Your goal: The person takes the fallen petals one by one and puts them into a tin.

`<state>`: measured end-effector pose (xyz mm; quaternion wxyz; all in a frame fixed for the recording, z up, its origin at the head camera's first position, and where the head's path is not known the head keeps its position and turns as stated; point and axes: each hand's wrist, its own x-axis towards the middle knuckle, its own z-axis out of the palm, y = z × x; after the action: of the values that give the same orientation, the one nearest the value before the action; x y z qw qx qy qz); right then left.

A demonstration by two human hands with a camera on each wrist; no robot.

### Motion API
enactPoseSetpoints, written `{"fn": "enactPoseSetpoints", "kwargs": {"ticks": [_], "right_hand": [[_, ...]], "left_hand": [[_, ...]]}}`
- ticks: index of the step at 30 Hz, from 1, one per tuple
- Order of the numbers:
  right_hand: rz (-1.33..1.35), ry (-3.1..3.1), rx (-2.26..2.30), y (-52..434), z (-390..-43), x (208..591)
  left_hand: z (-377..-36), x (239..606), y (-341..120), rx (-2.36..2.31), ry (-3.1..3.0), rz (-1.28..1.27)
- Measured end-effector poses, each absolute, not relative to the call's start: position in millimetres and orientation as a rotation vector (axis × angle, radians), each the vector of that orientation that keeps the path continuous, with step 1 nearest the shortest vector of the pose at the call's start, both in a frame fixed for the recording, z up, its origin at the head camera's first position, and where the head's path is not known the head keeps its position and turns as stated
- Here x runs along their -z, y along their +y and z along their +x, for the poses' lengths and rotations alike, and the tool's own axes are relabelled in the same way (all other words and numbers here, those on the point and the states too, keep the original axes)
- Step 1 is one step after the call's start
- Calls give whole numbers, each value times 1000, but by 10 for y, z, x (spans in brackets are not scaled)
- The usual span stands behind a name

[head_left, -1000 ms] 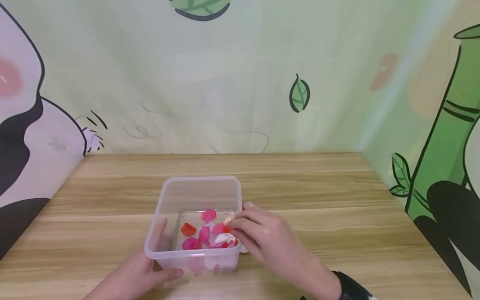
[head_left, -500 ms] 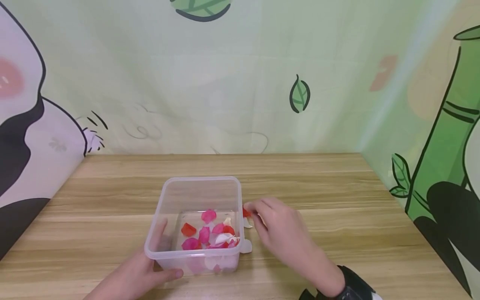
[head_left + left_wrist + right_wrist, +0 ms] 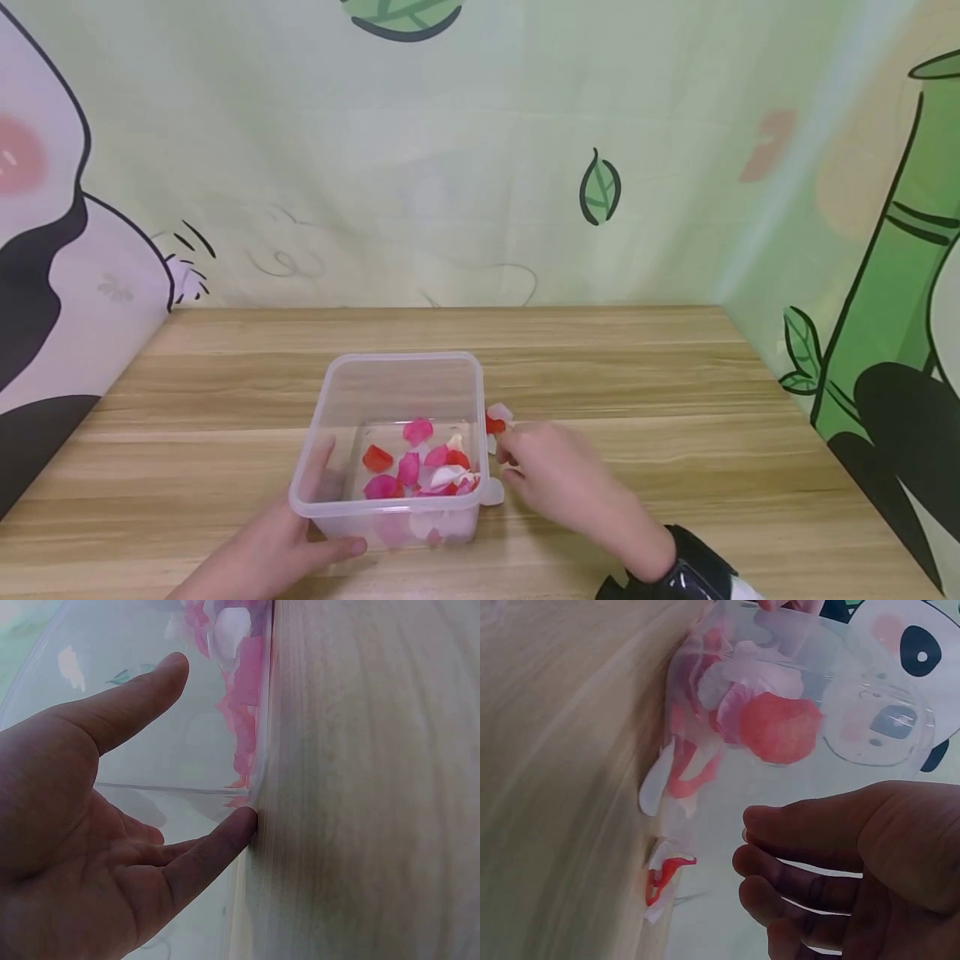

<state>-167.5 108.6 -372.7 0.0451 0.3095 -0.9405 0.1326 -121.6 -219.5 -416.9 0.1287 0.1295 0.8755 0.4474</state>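
A clear plastic container (image 3: 390,506) stands on the table with pink, red and white flower petals (image 3: 408,468) lying inside. My left hand (image 3: 281,533) holds its near left corner, thumb on the front wall and fingers along the left side. To the right of the container is my right hand (image 3: 558,475), fingers bent, thumb tip near the index finger. I see nothing held in it in the right wrist view. Close to its fingertips, a red petal (image 3: 495,425) and a pale petal (image 3: 500,412) lie outside the container wall. Another white petal (image 3: 492,492) lies by the near right corner.
The wooden table (image 3: 637,367) reaches back to a printed cloth backdrop (image 3: 450,183) with leaves and a panda, which also lines both sides. A black band (image 3: 686,571) with a device is on my right wrist.
My right hand was at the container's right rim, moved right to the petals outside, then drew slightly toward me, uncovering the pale petal. The left hand and container have stayed put.
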Motion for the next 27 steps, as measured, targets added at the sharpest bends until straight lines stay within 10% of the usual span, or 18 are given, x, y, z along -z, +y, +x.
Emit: {"fn": "enactPoseSetpoints", "kwargs": {"ticks": [27], "right_hand": [[1272,-2972,-482,1064,-1793,3989]], "left_hand": [[-1233,4158,-2196,-1325,2488,316]]}}
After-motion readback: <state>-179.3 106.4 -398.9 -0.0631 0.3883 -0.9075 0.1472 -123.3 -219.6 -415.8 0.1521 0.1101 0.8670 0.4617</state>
